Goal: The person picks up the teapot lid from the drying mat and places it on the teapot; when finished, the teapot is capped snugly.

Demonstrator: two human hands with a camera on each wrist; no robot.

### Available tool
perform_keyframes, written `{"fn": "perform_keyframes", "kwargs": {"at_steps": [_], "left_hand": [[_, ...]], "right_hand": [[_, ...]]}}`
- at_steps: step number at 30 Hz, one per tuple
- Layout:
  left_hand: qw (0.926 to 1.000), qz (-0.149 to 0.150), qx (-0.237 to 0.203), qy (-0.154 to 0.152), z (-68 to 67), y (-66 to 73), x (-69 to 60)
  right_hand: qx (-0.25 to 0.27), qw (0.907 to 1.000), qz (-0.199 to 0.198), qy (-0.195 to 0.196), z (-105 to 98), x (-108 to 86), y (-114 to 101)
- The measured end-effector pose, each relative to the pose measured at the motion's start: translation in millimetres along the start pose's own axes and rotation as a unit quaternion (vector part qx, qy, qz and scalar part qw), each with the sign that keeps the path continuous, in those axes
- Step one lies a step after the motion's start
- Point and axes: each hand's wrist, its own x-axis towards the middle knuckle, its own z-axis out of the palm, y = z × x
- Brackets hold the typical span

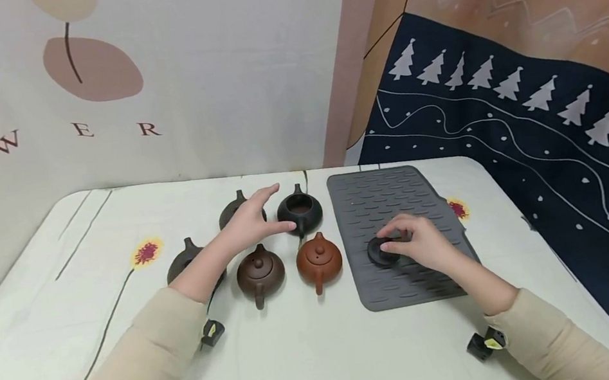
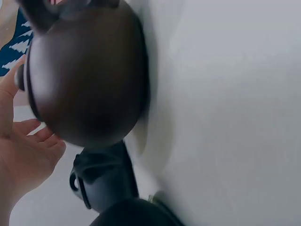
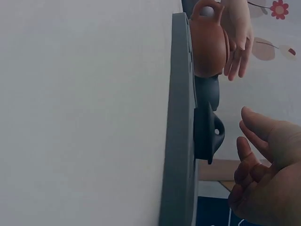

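Observation:
A black teapot (image 1: 314,216) stands lidless at the back, its top opening showing. My left hand (image 1: 248,226) is beside it with thumb and fingers spread, holding nothing; from above the thumb overlaps the pot's edge, and I cannot tell if it touches. On the grey ridged mat (image 1: 393,194) lies a black teapot lid (image 3: 203,134) with a looped knob. My right hand (image 1: 419,242) hovers just above that lid, fingers bent loosely. In the right wrist view a gap shows between the fingertips and the lid.
A reddish-brown teapot (image 1: 319,259) and a dark brown teapot (image 1: 260,274), both lidded, stand in front. Two dark grey teapots, one at the left (image 1: 182,259) and one behind (image 1: 232,208), are partly covered by my left arm. A patterned cloth hangs behind the table.

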Motion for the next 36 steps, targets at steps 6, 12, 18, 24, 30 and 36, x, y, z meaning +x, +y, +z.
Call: {"fn": "perform_keyframes", "kwargs": {"at_steps": [6,12,18,24,30,36], "left_hand": [[0.9997,-0.007,-0.019,-0.015,9.9,-1.7,7.3],[0.9993,-0.011,-0.023,-0.027,18.5,-8.2,13.0],[0.9987,-0.02,-0.02,-0.041,24.6,-14.7,17.2],[0.9965,-0.047,-0.036,-0.06,26.8,-16.5,18.3],[0.9959,-0.052,-0.046,-0.059,27.7,-16.9,18.7],[0.9958,-0.055,-0.046,-0.056,29.0,-16.9,19.1]], "right_hand": [[-0.005,0.9999,0.008,-0.008,1.6,-1.8,8.2],[-0.011,0.9998,0.012,-0.013,2.7,-2.3,13.6],[-0.018,0.9996,0.015,-0.014,3.7,-3.1,14.9],[-0.022,0.9995,0.018,-0.015,4.5,-3.0,15.6],[-0.022,0.9995,0.018,-0.014,4.7,-2.9,14.6],[-0.025,0.9994,0.017,-0.015,4.1,-3.0,11.9]]}}
